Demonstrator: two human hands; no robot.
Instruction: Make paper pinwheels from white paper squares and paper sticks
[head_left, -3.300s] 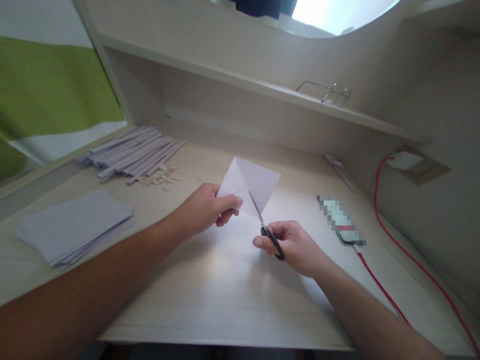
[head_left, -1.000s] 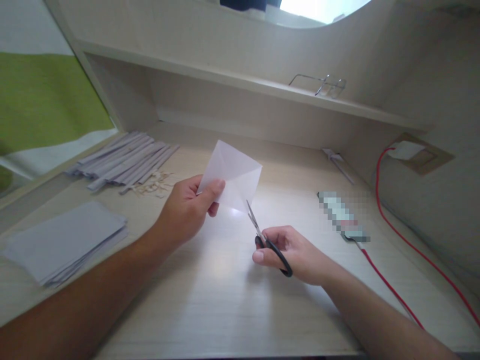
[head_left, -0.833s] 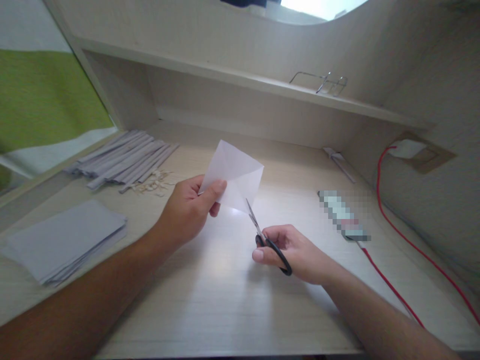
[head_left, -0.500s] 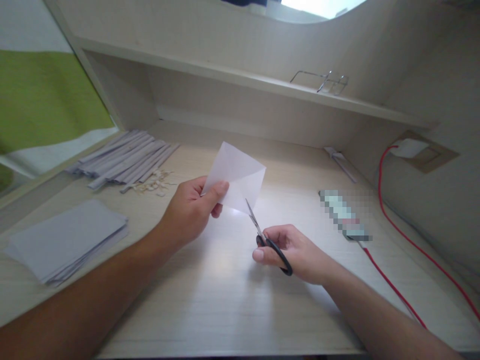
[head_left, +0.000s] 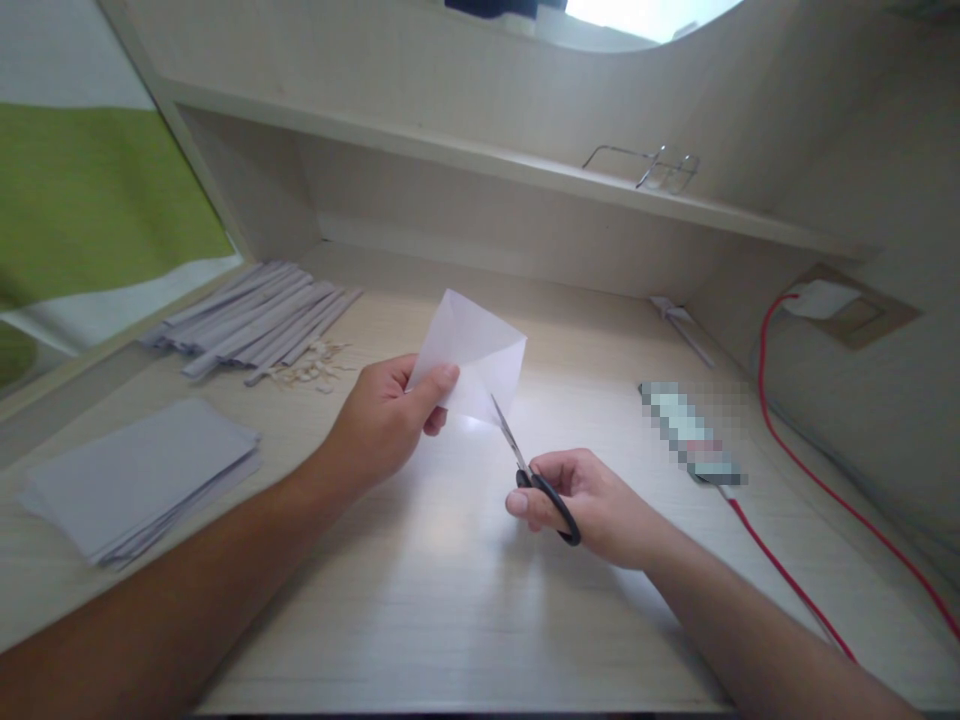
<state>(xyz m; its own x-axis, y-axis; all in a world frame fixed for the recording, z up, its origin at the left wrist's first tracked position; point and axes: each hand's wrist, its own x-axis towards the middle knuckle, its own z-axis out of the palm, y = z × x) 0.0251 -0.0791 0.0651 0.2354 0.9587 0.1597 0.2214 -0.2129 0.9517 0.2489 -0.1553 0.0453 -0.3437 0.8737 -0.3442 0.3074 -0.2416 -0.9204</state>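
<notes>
you have two hands in view above one pale desk (head_left: 450, 620); clock directions run from the one creased white sheet (head_left: 474, 350) held up near the middle. at eight o'clock your left hand (head_left: 382, 420) pinches it, thumb on top, fingers curled beneath. between four and five o'clock your right hand (head_left: 585, 505) has its fingers wrapped around the handles of one pair of black-handled scissors (head_left: 522, 458). their two blades are nearly together, pointing to eleven o'clock, tips overlapping the sheet's lower part.

toward half past eight lies one paper stack (head_left: 142, 480), sheets too overlapped to count. at nine o'clock is one pile of paper strips (head_left: 259, 315), over a dozen. past three o'clock lies one phone (head_left: 690, 430). between one and two, one pair of glasses (head_left: 654, 163) rests on one shelf (head_left: 420, 140).
</notes>
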